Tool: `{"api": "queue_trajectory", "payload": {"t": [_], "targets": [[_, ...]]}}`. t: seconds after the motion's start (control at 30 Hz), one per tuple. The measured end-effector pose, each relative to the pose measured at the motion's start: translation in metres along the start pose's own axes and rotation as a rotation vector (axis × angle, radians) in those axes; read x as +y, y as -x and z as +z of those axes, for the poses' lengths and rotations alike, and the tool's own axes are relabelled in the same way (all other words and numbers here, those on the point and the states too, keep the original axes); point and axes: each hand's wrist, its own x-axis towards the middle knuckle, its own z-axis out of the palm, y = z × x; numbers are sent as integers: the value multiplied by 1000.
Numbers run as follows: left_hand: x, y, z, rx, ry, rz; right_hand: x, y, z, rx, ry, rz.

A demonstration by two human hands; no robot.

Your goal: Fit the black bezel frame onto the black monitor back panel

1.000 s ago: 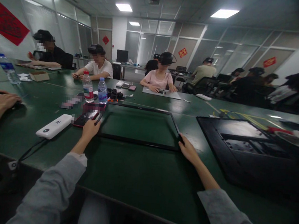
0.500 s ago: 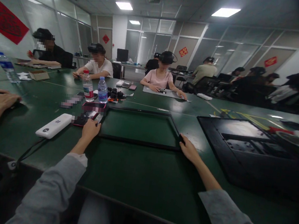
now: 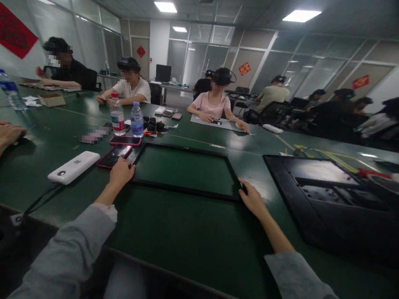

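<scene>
A thin black rectangular frame lies on or just over the green table in front of me. Its middle is open and the tabletop shows through. My left hand is closed on the frame's left side, close to a phone with a red edge. On the opposite side, my right hand grips the right edge near its lower corner. The undersides of both hands' fingers are partly hidden.
Left of me are a white power bank with a cable, two bottles and another person's hands. A large black panel lies to the right, beside a bowl. Several people sit across the table.
The frame and both my hands stay almost where they were. The phones beside my left hand show more clearly now.
</scene>
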Motion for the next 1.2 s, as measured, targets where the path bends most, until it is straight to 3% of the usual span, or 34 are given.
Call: {"api": "queue_trajectory", "payload": {"t": [0.2, 0.57, 0.83, 1.07, 1.2], "targets": [[5, 2, -4, -11, 52, -15, -2, -1, -2, -15, 22, -3], [15, 3, -2, -57, 266, 330, -3, 4, -10, 27, 122, -62], [22, 13, -17, -254, 296, 517, -3, 4, -11, -10, 169, 57], [27, 24, -23, -290, 221, 542, -16, 4, -19, 12, 169, 160], [26, 23, -23, -258, 242, 507, -18, 1, -44, 75, 241, 194]]}}
